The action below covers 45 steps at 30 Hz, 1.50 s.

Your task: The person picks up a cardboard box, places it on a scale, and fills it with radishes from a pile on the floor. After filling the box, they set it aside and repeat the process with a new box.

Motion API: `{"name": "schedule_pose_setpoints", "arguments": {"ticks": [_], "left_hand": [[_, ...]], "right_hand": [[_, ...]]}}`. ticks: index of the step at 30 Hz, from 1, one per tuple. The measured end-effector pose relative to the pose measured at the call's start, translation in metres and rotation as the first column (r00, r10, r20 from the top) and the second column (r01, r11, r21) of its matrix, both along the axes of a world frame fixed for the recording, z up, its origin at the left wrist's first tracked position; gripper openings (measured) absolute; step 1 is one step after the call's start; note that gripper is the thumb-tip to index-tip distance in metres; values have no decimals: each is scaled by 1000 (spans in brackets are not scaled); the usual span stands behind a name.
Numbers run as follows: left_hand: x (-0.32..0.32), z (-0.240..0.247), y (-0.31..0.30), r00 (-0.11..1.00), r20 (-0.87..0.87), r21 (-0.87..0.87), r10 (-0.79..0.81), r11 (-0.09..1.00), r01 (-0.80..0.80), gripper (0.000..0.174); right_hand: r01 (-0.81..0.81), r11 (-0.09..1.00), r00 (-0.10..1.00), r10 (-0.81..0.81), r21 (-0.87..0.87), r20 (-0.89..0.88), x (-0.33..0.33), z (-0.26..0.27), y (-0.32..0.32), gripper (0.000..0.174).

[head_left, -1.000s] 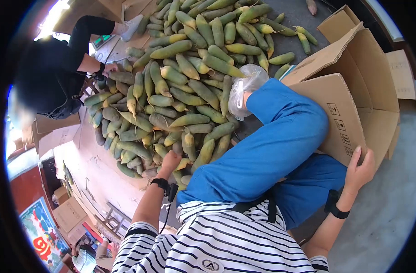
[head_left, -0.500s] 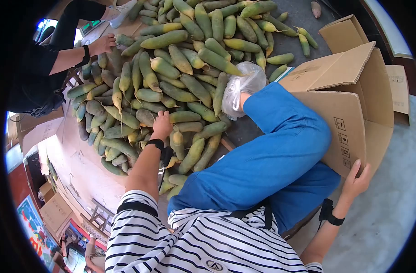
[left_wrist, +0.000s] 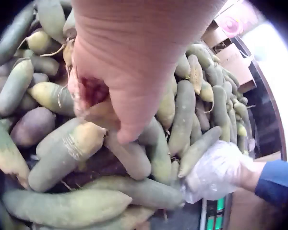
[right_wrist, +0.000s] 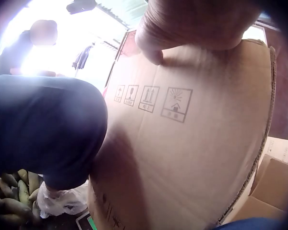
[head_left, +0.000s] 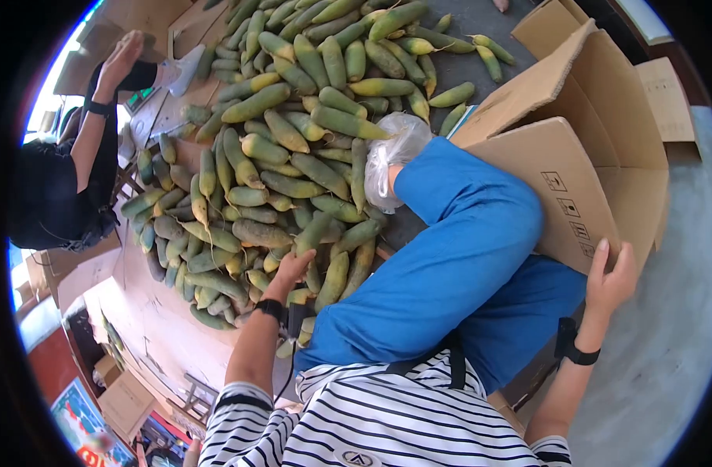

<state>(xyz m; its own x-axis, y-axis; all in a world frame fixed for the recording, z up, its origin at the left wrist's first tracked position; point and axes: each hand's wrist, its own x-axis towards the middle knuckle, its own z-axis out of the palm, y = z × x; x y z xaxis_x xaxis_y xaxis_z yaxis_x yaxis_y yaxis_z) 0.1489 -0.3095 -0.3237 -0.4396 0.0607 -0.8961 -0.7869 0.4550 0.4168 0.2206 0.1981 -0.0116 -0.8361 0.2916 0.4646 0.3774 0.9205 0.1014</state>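
Observation:
My left hand (head_left: 295,267) grips a green radish (head_left: 315,230) by its near end, at the front of a large heap of green radishes (head_left: 294,187). In the left wrist view the left hand (left_wrist: 129,62) has its thumb curled against the radish, and the far fingers are partly hidden. My right hand (head_left: 614,276) holds the upper edge of an open cardboard box (head_left: 562,187), thumb on the printed outer side. The right wrist view shows the right hand (right_wrist: 197,24) over that edge, its other fingers hidden behind the cardboard.
My blue-trousered leg (head_left: 457,233) lies between heap and box, its foot wrapped in a plastic bag (head_left: 406,148). Another person (head_left: 60,187) in black sits across the heap at left. More cardboard (head_left: 667,101) stands beyond the box.
My left hand reached further into the heap, then came back a little with a green radish in its grip. The other person's hand lifted away from the heap. My right hand stays on the box.

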Motion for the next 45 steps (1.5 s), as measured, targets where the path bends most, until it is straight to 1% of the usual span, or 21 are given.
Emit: {"name": "schedule_pose_setpoints", "arguments": {"ticks": [2, 4, 5, 8, 10, 12, 13, 15, 18, 20, 23, 25, 28, 30, 31, 32, 35, 37, 40, 43, 45], "left_hand": [[3, 15, 6, 985, -41, 121, 165, 980, -159, 35], [-9, 57, 20, 984, -108, 127, 139, 984, -125, 33], [-17, 71, 27, 944, -305, 153, 126, 985, -82, 34], [-56, 173, 74, 705, -709, 68, 1, 995, 67, 40], [-82, 243, 119, 416, -909, 73, 12, 989, 132, 40], [-104, 295, 165, 168, -980, 154, 106, 941, 301, 42], [-111, 321, 190, 11, -997, 78, 79, 939, 334, 44], [-118, 370, 237, -29, -997, 51, 71, 897, 439, 41], [-116, 390, 294, -67, -998, -32, 0, 878, 478, 39], [-110, 379, 304, -220, -975, -103, -14, 912, 396, 37], [-107, 335, 274, -409, -906, 3, 106, 970, 245, 43], [-98, 283, 230, -294, -955, -115, -49, 970, 213, 48], [-66, 167, 149, 176, -839, -431, -515, 826, 363, 34], [-16, 58, 75, 306, -517, -597, -800, 592, 541, 35], [0, 63, 53, 334, -240, -609, -911, 410, 679, 42], [18, 29, 30, 335, 45, -468, -941, 276, 840, 44], [78, -3, -18, 415, 15, -479, -910, 358, 802, 39], [96, -10, -31, 646, -68, -416, -760, 611, 674, 36], [101, -38, -44, 771, -124, -383, -625, 747, 544, 35], [85, -55, -55, 759, -292, -454, -582, 783, 425, 34], [64, -52, -57, 820, -312, -584, -480, 777, 232, 30]], "right_hand": [[-26, 999, 999, 26, 19, -28, -2, 1, -4, 24], [-78, 997, 995, 79, 22, -57, -4, 3, -7, 22], [-77, 996, 996, 79, 34, -46, -3, 3, -7, 22], [-86, 995, 994, 89, 42, -63, -5, 6, -10, 22], [-87, 995, 993, 91, 53, -75, -5, 5, -11, 22], [-94, 993, 992, 99, 69, -79, -4, 4, -12, 22], [-77, 995, 994, 82, 64, -70, -3, 3, -12, 23], [-77, 995, 995, 81, 65, -58, -1, 6, -12, 25], [-53, 998, 998, 53, 30, -29, -1, 4, -15, 28], [-23, 998, 999, 25, 62, -42, 1, 0, -9, 31], [-3, 999, 1000, 4, 48, -29, 1, -2, -6, 31], [8, 999, 1000, -7, 53, -17, 2, -3, -4, 30], [6, 997, 1000, -3, 80, -28, 2, -5, 1, 30], [-4, 999, 1000, 5, 48, -12, 0, -4, 0, 29], [1, 999, 1000, 1, 53, -22, -1, -3, -1, 29], [7, 998, 1000, -5, 60, -31, -1, -3, -3, 29], [18, 998, 1000, -18, 54, 5, 3, -4, 0, 29], [16, 997, 1000, -17, 69, 16, 2, -5, -2, 30], [21, 998, 1000, -21, 57, 0, -1, -2, -2, 32], [56, 998, 998, -56, 25, 9, -1, -2, 0, 33], [65, 998, 998, -65, 8, -8, 0, -3, -1, 33]]}}
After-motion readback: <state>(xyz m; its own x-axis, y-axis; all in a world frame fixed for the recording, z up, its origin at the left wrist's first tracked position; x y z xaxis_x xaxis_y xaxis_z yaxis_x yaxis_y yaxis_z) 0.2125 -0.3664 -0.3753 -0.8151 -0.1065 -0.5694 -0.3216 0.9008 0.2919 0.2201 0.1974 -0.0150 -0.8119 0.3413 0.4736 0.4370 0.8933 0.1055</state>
